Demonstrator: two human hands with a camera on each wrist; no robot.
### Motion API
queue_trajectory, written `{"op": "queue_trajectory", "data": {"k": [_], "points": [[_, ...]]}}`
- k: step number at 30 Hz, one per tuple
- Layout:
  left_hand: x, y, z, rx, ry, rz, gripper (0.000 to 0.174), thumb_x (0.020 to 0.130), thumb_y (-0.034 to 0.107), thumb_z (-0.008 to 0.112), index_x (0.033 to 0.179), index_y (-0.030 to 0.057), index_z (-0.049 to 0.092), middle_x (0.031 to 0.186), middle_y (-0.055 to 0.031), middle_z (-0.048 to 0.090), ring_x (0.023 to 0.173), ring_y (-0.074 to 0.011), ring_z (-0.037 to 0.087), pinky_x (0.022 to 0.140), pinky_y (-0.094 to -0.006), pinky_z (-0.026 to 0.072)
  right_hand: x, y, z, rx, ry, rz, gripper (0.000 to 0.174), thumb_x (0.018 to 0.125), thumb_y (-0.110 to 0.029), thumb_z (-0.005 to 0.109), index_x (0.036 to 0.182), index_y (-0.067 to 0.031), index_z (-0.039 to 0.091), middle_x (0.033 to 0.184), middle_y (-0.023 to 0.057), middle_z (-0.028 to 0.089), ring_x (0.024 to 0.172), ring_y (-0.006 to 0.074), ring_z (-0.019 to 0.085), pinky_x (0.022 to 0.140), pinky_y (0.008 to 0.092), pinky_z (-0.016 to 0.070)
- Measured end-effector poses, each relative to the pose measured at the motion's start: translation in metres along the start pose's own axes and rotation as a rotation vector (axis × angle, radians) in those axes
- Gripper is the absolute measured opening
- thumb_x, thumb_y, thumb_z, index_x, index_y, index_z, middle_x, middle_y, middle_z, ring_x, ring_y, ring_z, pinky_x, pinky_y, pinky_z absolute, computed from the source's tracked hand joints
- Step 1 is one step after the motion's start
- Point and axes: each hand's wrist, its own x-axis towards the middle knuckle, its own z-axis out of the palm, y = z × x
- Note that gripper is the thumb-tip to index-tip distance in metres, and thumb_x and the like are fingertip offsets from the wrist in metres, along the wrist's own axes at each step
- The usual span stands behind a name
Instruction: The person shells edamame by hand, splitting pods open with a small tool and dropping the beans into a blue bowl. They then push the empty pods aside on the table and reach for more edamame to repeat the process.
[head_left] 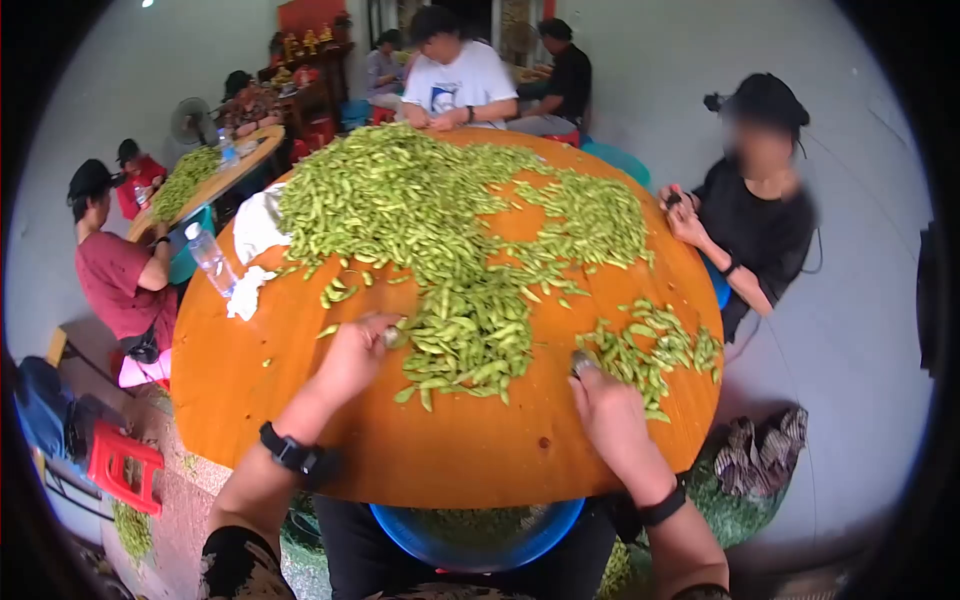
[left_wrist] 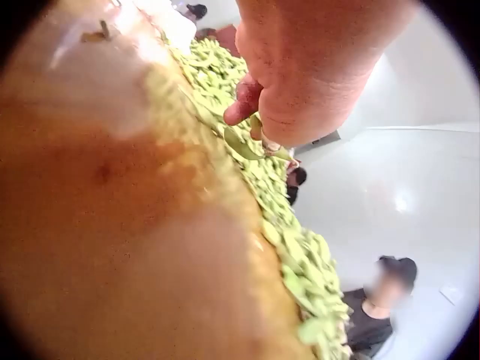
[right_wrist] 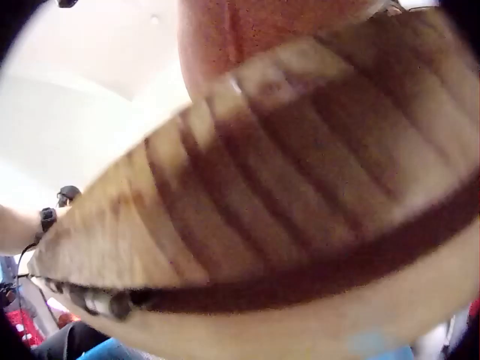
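My left hand point(head_left: 352, 352) is at the left edge of the front heap of green soybean pods point(head_left: 470, 335). In the left wrist view, its fingers point(left_wrist: 244, 101) pinch a curved green soybean pod point(left_wrist: 241, 144). A small grey, shiny piece point(head_left: 391, 337) shows at its fingertips. My right hand point(head_left: 612, 408) is low over the table, just left of a smaller spread of pods point(head_left: 650, 350). Another grey, shiny piece point(head_left: 582, 362) sits at its thumb end; its other fingers are mostly hidden, and I cannot tell whether they hold anything.
A large pod pile point(head_left: 390, 200) covers the far half of the round wooden table point(head_left: 290, 400). A water bottle point(head_left: 210, 258) and crumpled white tissue point(head_left: 248, 293) stand at the left. Below the front edge is a blue basin point(head_left: 545, 545). People sit across and to the right.
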Motion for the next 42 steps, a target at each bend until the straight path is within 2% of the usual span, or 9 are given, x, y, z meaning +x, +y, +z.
{"op": "queue_trajectory", "data": {"k": [3,5,7,21,27,28,30,34,42], "points": [[-0.008,0.078,0.016,-0.761,-0.312,-0.320,0.037,0.093,-0.001,0.044,0.126,0.0082,0.057,0.099,-0.0020,0.066,0.069,-0.0063,0.057,0.057,-0.0208,0.0458,0.007,-0.011,0.013,0.447,-0.111,0.103,0.011,0.090,-0.014,0.053,0.091,-0.0035,0.054,0.069,0.0153,0.055,0.055,0.0290,0.058,0.051,0.0381,0.0477],[-0.011,0.098,0.036,-0.864,-0.377,-0.314,0.040,0.093,-0.001,0.042,0.129,0.0106,0.055,0.099,0.0001,0.066,0.067,-0.0034,0.054,0.056,-0.0168,0.0431,0.011,-0.025,0.008,0.656,-0.232,0.239,0.010,0.091,-0.014,0.051,0.091,-0.0041,0.055,0.068,0.0122,0.055,0.052,0.0237,0.057,0.047,0.0339,0.0466],[-0.011,0.112,0.052,-0.932,-0.351,-0.286,0.043,0.093,-0.002,0.041,0.132,0.0120,0.053,0.099,0.0000,0.066,0.066,-0.0045,0.053,0.056,-0.0175,0.0430,0.012,-0.035,-0.001,1.096,-0.501,0.548,0.012,0.095,-0.013,0.049,0.099,-0.0041,0.056,0.068,-0.0006,0.053,0.050,0.0056,0.050,0.042,0.0227,0.0392],[-0.018,0.114,0.082,-0.458,-0.215,0.217,0.050,0.083,-0.006,0.052,0.132,0.0022,0.047,0.102,-0.0168,0.059,0.077,-0.0273,0.061,0.070,-0.0330,0.0508,-0.010,-0.032,0.015,1.217,-0.526,0.719,0.013,0.095,-0.016,0.051,0.101,-0.0069,0.059,0.072,-0.0020,0.055,0.050,0.0060,0.052,0.042,0.0200,0.0392],[-0.024,0.105,0.092,-0.527,-0.175,0.153,0.051,0.081,-0.004,0.055,0.131,0.0025,0.048,0.102,-0.0209,0.058,0.086,-0.0372,0.060,0.076,-0.0396,0.0501,-0.011,-0.043,0.024,1.324,-0.421,0.712,0.009,0.095,-0.012,0.051,0.092,-0.0066,0.058,0.072,-0.0017,0.055,0.049,0.0043,0.047,0.041,0.0184,0.0334],[-0.024,0.105,0.091,-0.529,-0.172,0.150,0.051,0.081,-0.004,0.055,0.131,0.0025,0.048,0.102,-0.0209,0.058,0.086,-0.0372,0.060,0.076,-0.0396,0.0501,-0.011,-0.042,0.026,1.403,-0.400,0.716,0.009,0.095,-0.012,0.051,0.092,-0.0068,0.057,0.072,-0.0016,0.055,0.048,0.0043,0.045,0.040,0.0185,0.0324],[-0.024,0.107,0.090,-0.533,-0.176,0.171,0.049,0.087,-0.009,0.047,0.135,0.0050,0.047,0.101,-0.0092,0.059,0.067,-0.0106,0.059,0.057,-0.0234,0.0517,-0.011,-0.038,0.030,1.448,-0.400,0.715,0.008,0.095,-0.012,0.051,0.094,-0.0067,0.058,0.072,-0.0012,0.055,0.047,0.0045,0.045,0.039,0.0185,0.0312],[-0.016,0.101,0.085,-1.009,-0.402,0.012,0.047,0.093,-0.007,0.040,0.137,0.0083,0.046,0.096,-0.0041,0.060,0.071,-0.0085,0.056,0.061,-0.0237,0.0512,-0.009,-0.034,0.026,1.514,-0.401,0.714,0.009,0.095,-0.012,0.052,0.093,-0.0063,0.058,0.070,-0.0004,0.054,0.044,0.0052,0.043,0.035,0.0196,0.0272],[-0.010,0.094,0.085,-1.293,-0.515,-0.165,0.039,0.098,0.007,0.039,0.137,0.0049,0.045,0.094,-0.0016,0.062,0.068,-0.0080,0.054,0.060,-0.0213,0.0449,-0.003,-0.030,0.019,1.538,-0.414,0.764,0.012,0.093,-0.013,0.053,0.096,-0.0047,0.062,0.070,0.0001,0.056,0.045,0.0051,0.044,0.036,0.0194,0.0285]]}}
